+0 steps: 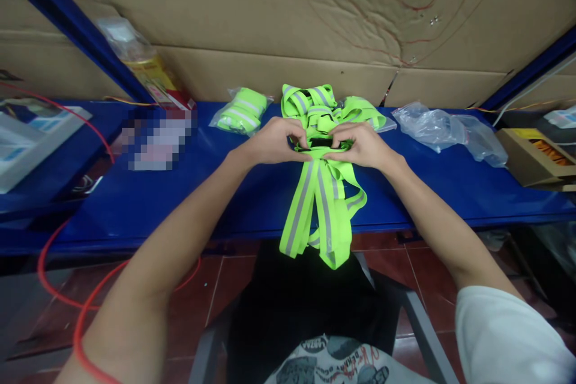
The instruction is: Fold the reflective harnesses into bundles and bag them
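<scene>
- Case (pixel 45 143), white with blue patches, at the far left; below it a red hose (pixel 42 261) loops down past the front edge of the blue counter (pixel 117 210)
- Bottle (pixel 155 75), white-capped, yellow and red on its lower part, at the back of the counter near the cardboard (pixel 252 12)
- Pixelated patch (pixel 157 141) just in front of the bottle; what lies under it cannot be told
- Left packet (pixel 243 111), a clear bag with folded green and grey banding inside, lying just behind the left wrist
- Left hand (pixel 274 141), thumb and fingers curled in, pinching the left end of the gathered top of the straps
- Straps (pixel 324 210), green with grey stripes, held between the hands, their tails hanging over the counter's front edge; a black part (pixel 321 143) shows in the gap at the top
- Heap (pixel 308 102) of more green banding on the counter, right behind the hands
- Right hand (pixel 362 144), mirroring the left, pinching the other end of the gathered top
- Right packet (pixel 362 111), partly hidden behind the right hand, with green banding in clear plastic
- Clear bags (pixel 427 126), crumpled, on the counter right of that packet
- Carton (pixel 526 159), brown, something orange inside, at the far right
</scene>
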The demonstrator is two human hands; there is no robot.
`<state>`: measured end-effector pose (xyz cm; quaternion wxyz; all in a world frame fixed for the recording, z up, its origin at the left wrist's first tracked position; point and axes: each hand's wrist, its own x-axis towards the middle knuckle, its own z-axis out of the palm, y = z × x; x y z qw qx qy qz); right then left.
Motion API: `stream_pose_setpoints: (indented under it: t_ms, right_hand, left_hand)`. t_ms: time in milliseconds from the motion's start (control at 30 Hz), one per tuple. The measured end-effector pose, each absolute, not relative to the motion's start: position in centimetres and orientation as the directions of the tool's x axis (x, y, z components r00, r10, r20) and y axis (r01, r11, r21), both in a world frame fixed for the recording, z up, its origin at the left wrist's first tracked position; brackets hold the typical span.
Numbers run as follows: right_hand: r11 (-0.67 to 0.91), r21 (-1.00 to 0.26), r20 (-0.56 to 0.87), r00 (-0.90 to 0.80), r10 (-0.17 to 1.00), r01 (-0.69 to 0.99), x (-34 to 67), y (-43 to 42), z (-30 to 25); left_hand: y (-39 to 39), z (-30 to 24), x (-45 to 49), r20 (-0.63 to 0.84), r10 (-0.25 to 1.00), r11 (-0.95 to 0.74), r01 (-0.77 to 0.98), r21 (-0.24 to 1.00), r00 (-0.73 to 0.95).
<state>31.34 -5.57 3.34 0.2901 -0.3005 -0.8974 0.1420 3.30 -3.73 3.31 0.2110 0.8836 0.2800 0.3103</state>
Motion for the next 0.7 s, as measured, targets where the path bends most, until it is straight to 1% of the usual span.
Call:
stream_pose_setpoints:
  t_ms: [133, 300, 367, 500, 633, 700]
  right_hand:
    - [0.780, -0.378, 0.414, -0.662, 0.625, 0.499, 31.8, -5.5, 3.6]
    - [0.756, -0.349, 0.376, -0.656, 0.655, 0.554, 32.3, -5.7, 4.1]
    - [0.750, -0.351, 0.363, -0.657, 0.661, 0.561, 32.3, -5.7, 4.2]
    - [0.746, -0.373, 0.361, -0.654, 0.665, 0.552, 32.2, -5.6, 3.9]
    - [0.749, -0.397, 0.378, -0.649, 0.660, 0.530, 32.1, -5.6, 3.8]
    - [0.747, -0.426, 0.379, -0.649, 0.660, 0.511, 32.1, -5.7, 4.0]
  left_hand:
    - [-4.1, 3.5, 3.4, 0.360, 0.655, -0.734, 0.445, 0.513, 0.664]
    - [-4.7, 3.9, 3.4, 0.324, 0.698, -0.700, 0.513, 0.498, 0.639]
    - [-4.8, 3.9, 3.5, 0.325, 0.700, -0.703, 0.534, 0.470, 0.636]
    - [-4.7, 3.2, 3.9, 0.324, 0.667, -0.741, 0.550, 0.385, 0.671]
    - [-4.5, 2.5, 4.5, 0.391, 0.654, -0.755, 0.525, 0.393, 0.647]
    - [-4.5, 2.5, 4.6, 0.399, 0.662, -0.749, 0.542, 0.381, 0.634]
